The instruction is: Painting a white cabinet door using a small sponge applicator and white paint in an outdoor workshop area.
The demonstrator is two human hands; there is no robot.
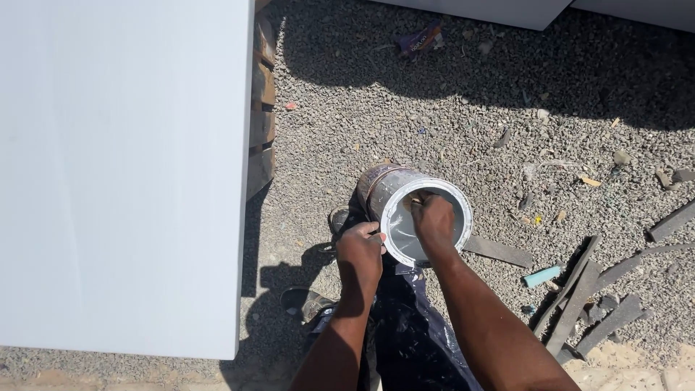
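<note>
A round metal paint can (391, 187), tilted toward me, shows a pale grey-white inside. My left hand (360, 251) grips its near rim and steadies it. My right hand (433, 219) reaches inside the can's mouth, fingers closed on something small that I cannot make out. Both forearms come up from the bottom of the view. The can sits over my paint-spattered dark trousers (409, 333), above gravel ground.
A large white painted panel (119, 174) fills the left, resting on wooden pallet slats (262, 108). Dark metal strips (579, 304) and a flat bar (499, 251) lie on the gravel at right, with a small turquoise piece (543, 275). My shoe (308, 300) shows below.
</note>
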